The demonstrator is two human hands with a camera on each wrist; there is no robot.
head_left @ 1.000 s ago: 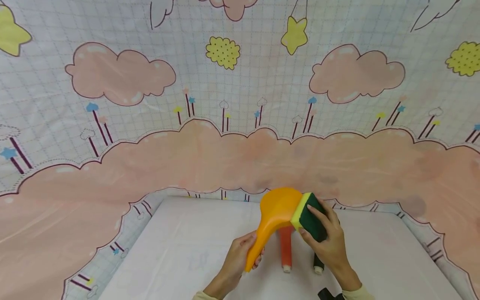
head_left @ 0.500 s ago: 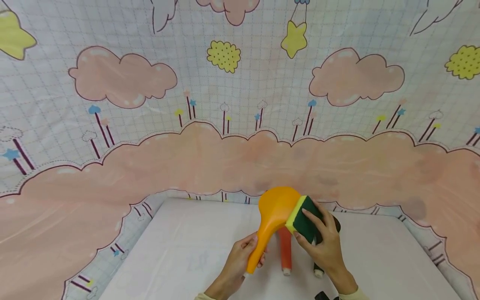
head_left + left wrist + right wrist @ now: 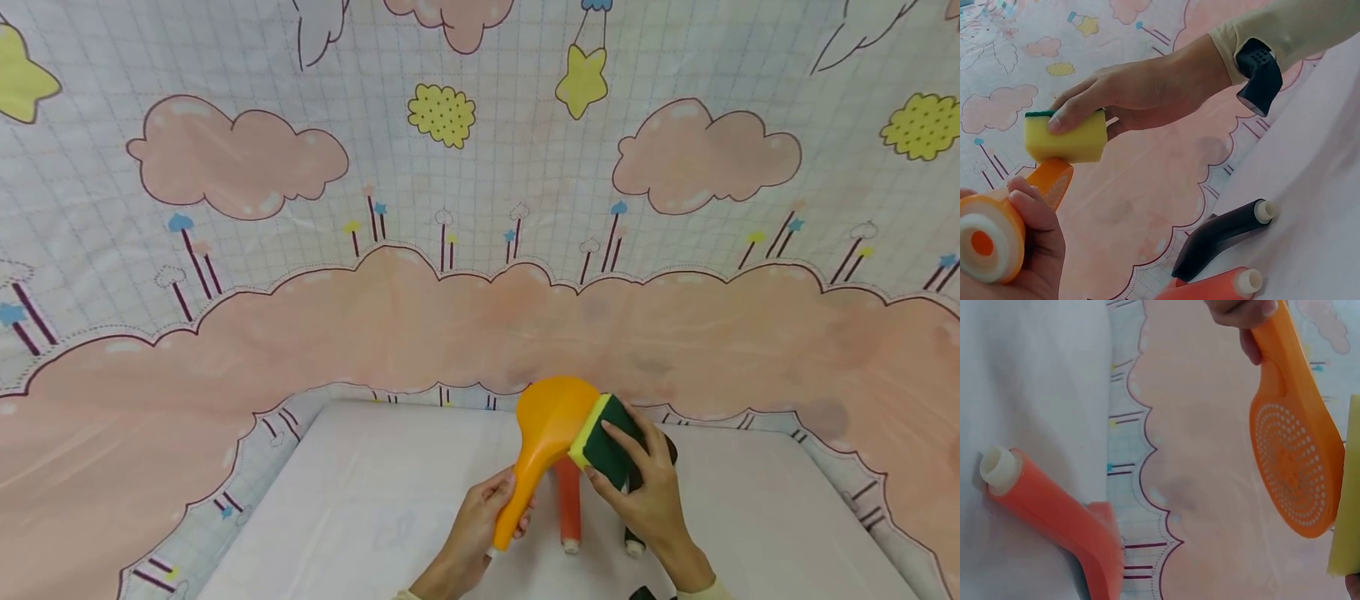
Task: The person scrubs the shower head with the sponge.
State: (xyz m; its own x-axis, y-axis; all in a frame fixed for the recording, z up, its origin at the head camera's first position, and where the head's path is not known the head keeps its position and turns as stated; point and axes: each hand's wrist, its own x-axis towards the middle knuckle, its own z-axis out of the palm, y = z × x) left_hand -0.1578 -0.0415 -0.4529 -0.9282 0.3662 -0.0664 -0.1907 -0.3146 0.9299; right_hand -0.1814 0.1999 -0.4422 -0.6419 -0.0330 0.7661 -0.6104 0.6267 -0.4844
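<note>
My left hand (image 3: 476,521) grips the handle of an orange shower head (image 3: 551,417), tilted up to the right above the table. Its face of small pale nozzles shows in the right wrist view; the white threaded handle end shows in the left wrist view. My right hand (image 3: 656,492) holds a yellow sponge (image 3: 1063,139) with a green scouring side, fingers on the green. The sponge's yellow side touches the back edge of the shower head. Behind it on the table lie a red shower head (image 3: 1063,509) and a black shower head (image 3: 1219,237), both partly hidden in the head view.
A white table top (image 3: 360,492) lies under the hands. Beyond its far edge hangs a cloth (image 3: 450,325) printed with pink clouds and stars. A dark device (image 3: 1260,75) is strapped at the right sleeve.
The right hand has slid the sponge a little left and down along the shower head. The left hand holds nearly still, and the red and black shower heads stay put.
</note>
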